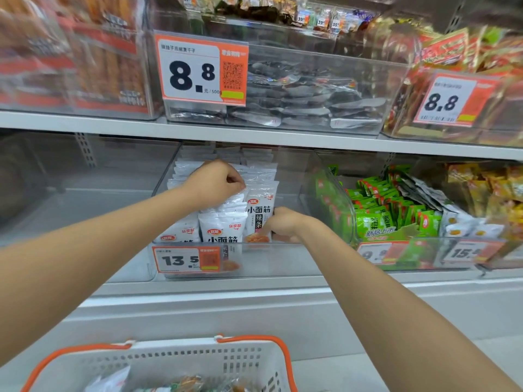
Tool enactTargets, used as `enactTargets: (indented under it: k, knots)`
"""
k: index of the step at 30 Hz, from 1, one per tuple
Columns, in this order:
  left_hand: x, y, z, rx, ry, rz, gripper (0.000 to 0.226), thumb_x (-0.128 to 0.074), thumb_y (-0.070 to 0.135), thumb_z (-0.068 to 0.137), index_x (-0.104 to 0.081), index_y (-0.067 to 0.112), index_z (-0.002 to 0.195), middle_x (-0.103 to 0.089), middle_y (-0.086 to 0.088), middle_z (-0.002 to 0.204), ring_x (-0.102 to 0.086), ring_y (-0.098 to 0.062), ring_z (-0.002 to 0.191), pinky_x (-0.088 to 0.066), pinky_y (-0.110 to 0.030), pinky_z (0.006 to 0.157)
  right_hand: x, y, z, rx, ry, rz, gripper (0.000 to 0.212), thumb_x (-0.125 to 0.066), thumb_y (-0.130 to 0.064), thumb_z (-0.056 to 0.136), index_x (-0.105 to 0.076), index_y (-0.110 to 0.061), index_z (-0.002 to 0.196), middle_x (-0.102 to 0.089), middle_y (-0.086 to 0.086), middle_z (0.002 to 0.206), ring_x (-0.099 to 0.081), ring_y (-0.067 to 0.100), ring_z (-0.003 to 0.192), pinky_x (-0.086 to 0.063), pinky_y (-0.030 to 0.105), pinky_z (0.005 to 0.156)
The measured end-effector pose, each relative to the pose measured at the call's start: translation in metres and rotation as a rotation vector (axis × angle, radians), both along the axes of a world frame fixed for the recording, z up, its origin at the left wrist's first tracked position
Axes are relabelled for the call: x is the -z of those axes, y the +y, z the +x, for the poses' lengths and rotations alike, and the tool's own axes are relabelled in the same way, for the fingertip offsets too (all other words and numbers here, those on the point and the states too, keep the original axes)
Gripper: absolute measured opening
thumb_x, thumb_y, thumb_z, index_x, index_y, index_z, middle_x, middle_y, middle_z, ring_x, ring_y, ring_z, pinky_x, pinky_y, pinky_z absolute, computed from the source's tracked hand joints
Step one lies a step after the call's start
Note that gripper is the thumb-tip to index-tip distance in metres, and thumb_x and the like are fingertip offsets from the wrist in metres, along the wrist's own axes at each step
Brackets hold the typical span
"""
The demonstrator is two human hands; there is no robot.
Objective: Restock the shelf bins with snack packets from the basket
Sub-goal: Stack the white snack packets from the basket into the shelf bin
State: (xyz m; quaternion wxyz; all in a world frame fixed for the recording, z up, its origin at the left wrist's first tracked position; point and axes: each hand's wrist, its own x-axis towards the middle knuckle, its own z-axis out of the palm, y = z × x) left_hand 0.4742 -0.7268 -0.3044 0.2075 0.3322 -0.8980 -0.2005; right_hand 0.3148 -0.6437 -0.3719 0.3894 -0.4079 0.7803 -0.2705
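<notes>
Both my hands reach into a clear shelf bin [283,258] on the lower shelf, tagged 13.5. The bin holds rows of upright white snack packets [223,230] with black and red print. My left hand [218,182] is curled over the tops of the packets in the middle rows, fingers pinching their upper edges. My right hand [283,224] grips the lower right side of a front white packet [259,216] at the right of the bin. A white basket with orange handles [181,360] sits low in front, with a few packets [186,384] inside.
A bin of green packets [390,216] stands to the right, with yellow packets [492,190] beyond. An empty-looking clear bin [85,193] is to the left. The upper shelf [254,134] carries a bin of silver packets [305,100] tagged 8.8.
</notes>
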Motion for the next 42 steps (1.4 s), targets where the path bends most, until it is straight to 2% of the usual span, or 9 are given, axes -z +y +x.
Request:
enactTargets:
  k: [6,10,13,16,20,27,32,38,42]
  knots:
    - [0.0,0.005,0.002,-0.028,0.006,-0.005,0.032,-0.054,0.031,0.097,-0.073,0.005,0.096,-0.057,-0.005,0.057,-0.038,-0.013,0.042,-0.032,-0.024,0.045,-0.009,0.008,0.004,-0.076,0.155,0.087,0.033,-0.055,0.0,0.086,-0.061,-0.001,0.118,-0.064,0.014,0.12,-0.051,0.022,0.089,-0.04,0.029,0.073]
    - [0.002,0.014,0.008,-0.056,0.026,-0.018,0.028,-0.052,0.035,0.098,-0.072,0.016,0.104,-0.073,-0.004,0.086,-0.061,-0.017,0.069,-0.05,-0.031,0.067,-0.022,0.021,0.011,0.07,0.304,-0.037,0.025,-0.052,-0.007,0.093,-0.058,0.007,0.113,-0.055,0.009,0.095,-0.051,0.024,0.087,-0.042,0.032,0.071]
    - [0.005,0.033,0.017,-0.094,0.123,-0.166,0.017,-0.057,0.034,0.093,-0.068,0.024,0.101,-0.068,0.005,0.102,-0.058,-0.017,0.1,-0.048,-0.04,0.091,-0.031,0.038,0.024,0.243,0.423,-0.262,0.023,-0.052,-0.007,0.091,-0.056,0.002,0.111,-0.06,0.015,0.105,-0.059,0.033,0.098,-0.045,0.034,0.075]
    - [0.005,0.064,0.034,-0.13,0.286,-0.197,0.007,-0.06,0.022,0.086,-0.055,0.023,0.083,-0.057,0.008,0.08,-0.054,-0.019,0.082,-0.046,-0.038,0.073,-0.036,0.065,0.054,0.349,0.52,-0.558,0.028,-0.055,-0.008,0.087,-0.06,-0.007,0.115,-0.066,0.01,0.106,-0.06,0.027,0.099,-0.045,0.032,0.081]
    - [0.025,0.095,0.064,-0.222,0.349,0.115,0.019,-0.061,0.016,0.079,-0.046,0.021,0.068,-0.05,0.01,0.06,-0.05,-0.016,0.062,-0.04,-0.032,0.06,-0.022,0.094,0.105,0.261,0.502,-0.678,0.014,-0.058,-0.007,0.081,-0.065,-0.013,0.092,-0.062,-0.002,0.083,-0.055,0.017,0.077,-0.044,0.032,0.072]
    - [0.121,0.119,0.161,-0.333,0.038,0.478,0.02,-0.067,0.013,0.08,-0.054,0.016,0.066,-0.055,0.006,0.062,-0.049,-0.011,0.063,-0.037,-0.021,0.053,0.07,0.114,0.189,-0.265,0.353,-0.234,0.022,-0.056,-0.009,0.087,-0.067,-0.014,0.105,-0.063,-0.002,0.088,-0.06,0.021,0.083,-0.05,0.032,0.074]
    - [0.2,0.111,0.232,-0.354,-0.297,0.586,0.018,-0.064,0.014,0.085,-0.059,0.012,0.068,-0.06,-0.005,0.089,-0.062,-0.021,0.09,-0.039,-0.024,0.068,0.128,0.112,0.224,-0.653,0.49,0.041,0.027,-0.053,-0.013,0.091,-0.064,-0.013,0.116,-0.066,0.008,0.11,-0.061,0.027,0.098,-0.051,0.035,0.08]
    - [0.272,0.11,0.276,-0.22,-0.712,0.553,0.023,-0.062,0.023,0.09,-0.064,0.011,0.11,-0.063,-0.006,0.117,-0.056,-0.017,0.093,-0.044,-0.026,0.081,0.18,0.128,0.242,-0.935,0.56,0.42,0.013,-0.051,0.0,0.089,-0.056,-0.006,0.078,-0.052,0.009,0.075,-0.049,0.023,0.064,-0.042,0.031,0.057]
    - [0.304,0.113,0.269,-0.375,-0.608,0.595,0.034,-0.071,0.036,0.085,-0.054,0.009,0.097,-0.059,-0.017,0.109,-0.056,-0.017,0.08,-0.044,-0.025,0.065,0.195,0.14,0.24,-0.969,0.543,0.508,0.038,-0.048,0.006,0.088,-0.034,-0.014,0.059,-0.036,0.004,0.062,-0.036,0.018,0.052,-0.034,0.029,0.05]
